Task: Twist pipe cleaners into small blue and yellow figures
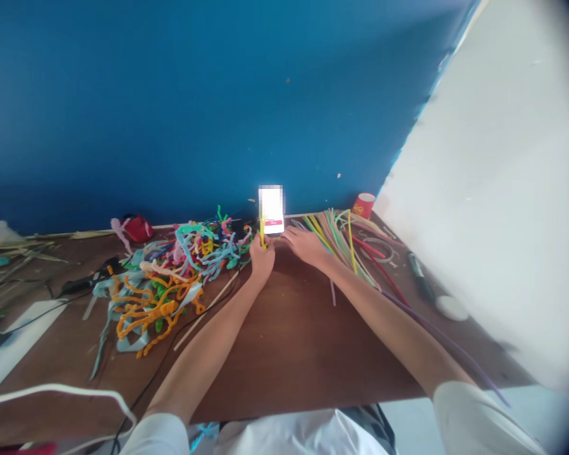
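Observation:
My left hand (262, 258) is closed around a thin yellow strip (263, 232), which sticks up from between thumb and fingers. Just behind it a lit phone (272, 208) leans upright against the blue wall, a red bar low on its screen. My right hand (308, 245) lies palm down by the phone's lower right corner, its fingers stretched toward the phone; whether they touch it I cannot tell. Beside that hand a bundle of long pipe cleaners (332, 237) in yellow, green and pink fans out. Left of my left hand is a tangled heap of bent pipe cleaners (171, 303).
A red paper cup (364, 205) stands at the back right, with a roll of clear tape (379, 249) before it. A dark green tube (421, 278) and a white disc (452, 308) lie near the white wall. A white cable (66, 390) crosses the front left.

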`<action>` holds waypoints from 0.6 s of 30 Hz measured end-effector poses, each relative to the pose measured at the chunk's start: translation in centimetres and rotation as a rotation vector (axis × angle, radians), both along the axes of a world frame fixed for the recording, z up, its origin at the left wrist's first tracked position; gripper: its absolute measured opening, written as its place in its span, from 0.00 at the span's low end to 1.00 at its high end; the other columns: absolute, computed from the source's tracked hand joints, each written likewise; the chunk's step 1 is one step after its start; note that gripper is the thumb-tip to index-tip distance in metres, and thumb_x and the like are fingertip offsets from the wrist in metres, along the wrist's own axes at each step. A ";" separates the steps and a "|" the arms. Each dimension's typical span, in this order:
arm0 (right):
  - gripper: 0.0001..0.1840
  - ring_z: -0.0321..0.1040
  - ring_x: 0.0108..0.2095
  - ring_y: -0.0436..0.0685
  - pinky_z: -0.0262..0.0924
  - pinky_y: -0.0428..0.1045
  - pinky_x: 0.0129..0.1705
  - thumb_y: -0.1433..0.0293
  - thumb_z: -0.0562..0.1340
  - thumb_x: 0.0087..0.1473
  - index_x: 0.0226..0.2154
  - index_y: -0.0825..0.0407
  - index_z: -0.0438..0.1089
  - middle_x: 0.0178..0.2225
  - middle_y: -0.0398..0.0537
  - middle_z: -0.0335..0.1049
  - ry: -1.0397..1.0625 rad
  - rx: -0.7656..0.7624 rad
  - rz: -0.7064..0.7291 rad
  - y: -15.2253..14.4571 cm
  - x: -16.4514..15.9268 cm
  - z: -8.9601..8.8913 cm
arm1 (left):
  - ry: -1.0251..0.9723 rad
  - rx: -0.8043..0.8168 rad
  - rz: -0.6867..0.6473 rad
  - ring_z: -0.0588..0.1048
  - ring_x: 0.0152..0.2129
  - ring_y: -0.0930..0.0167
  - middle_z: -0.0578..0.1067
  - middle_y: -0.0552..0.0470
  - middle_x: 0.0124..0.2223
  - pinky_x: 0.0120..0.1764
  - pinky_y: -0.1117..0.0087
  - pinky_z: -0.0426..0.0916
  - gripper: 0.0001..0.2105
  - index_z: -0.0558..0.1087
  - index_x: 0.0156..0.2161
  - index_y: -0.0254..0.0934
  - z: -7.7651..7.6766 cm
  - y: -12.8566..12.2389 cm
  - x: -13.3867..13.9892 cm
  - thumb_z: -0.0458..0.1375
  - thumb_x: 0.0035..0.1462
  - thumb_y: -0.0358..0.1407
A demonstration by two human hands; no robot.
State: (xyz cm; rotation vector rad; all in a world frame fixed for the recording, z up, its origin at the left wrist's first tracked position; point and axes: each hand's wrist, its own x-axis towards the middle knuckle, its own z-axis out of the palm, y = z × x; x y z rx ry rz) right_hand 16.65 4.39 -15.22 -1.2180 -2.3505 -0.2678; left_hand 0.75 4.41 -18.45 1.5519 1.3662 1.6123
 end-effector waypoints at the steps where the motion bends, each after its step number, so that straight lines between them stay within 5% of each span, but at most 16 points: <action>1: 0.16 0.68 0.37 0.55 0.49 0.48 0.30 0.64 0.47 0.67 0.39 0.51 0.69 0.39 0.49 0.72 0.039 -0.029 -0.015 0.0 -0.1 -0.1 | 0.004 0.001 -0.018 0.62 0.21 0.75 0.60 0.59 0.23 0.29 0.73 0.59 0.09 0.58 0.27 0.39 0.0 0.0 0.0 0.57 0.50 0.30; 6: 0.14 0.66 0.30 0.54 0.50 0.48 0.30 0.64 0.51 0.64 0.31 0.51 0.66 0.32 0.48 0.71 0.376 -0.269 -0.083 0.0 -0.8 0.0 | 0.034 0.036 -0.098 0.68 0.25 0.73 0.68 0.56 0.27 0.33 0.72 0.62 0.09 0.60 0.29 0.39 0.2 -0.4 0.3 0.58 0.53 0.34; 12: 0.18 0.57 0.17 0.49 0.49 0.47 0.22 0.67 0.54 0.57 0.18 0.50 0.56 0.16 0.39 0.56 0.888 -0.870 -0.098 0.2 -1.3 0.7 | 0.048 0.082 -0.156 0.69 0.26 0.73 0.70 0.56 0.28 0.35 0.72 0.62 0.09 0.60 0.29 0.38 0.6 -0.9 0.5 0.57 0.55 0.35; 15: 0.16 0.59 0.18 0.50 0.51 0.48 0.23 0.65 0.55 0.57 0.19 0.51 0.60 0.17 0.40 0.59 0.873 -0.826 -0.067 0.1 -1.0 1.0 | 0.037 0.074 -0.143 0.66 0.25 0.74 0.68 0.57 0.27 0.33 0.72 0.61 0.09 0.60 0.29 0.38 0.5 -0.9 0.5 0.58 0.54 0.35; 18: 0.11 0.64 0.24 0.52 0.57 0.48 0.30 0.62 0.58 0.56 0.27 0.52 0.66 0.22 0.43 0.67 0.771 -0.568 -0.030 0.1 -0.7 1.1 | 0.019 0.039 -0.064 0.63 0.23 0.75 0.64 0.58 0.26 0.31 0.73 0.59 0.10 0.60 0.29 0.38 0.3 -0.5 0.3 0.59 0.53 0.35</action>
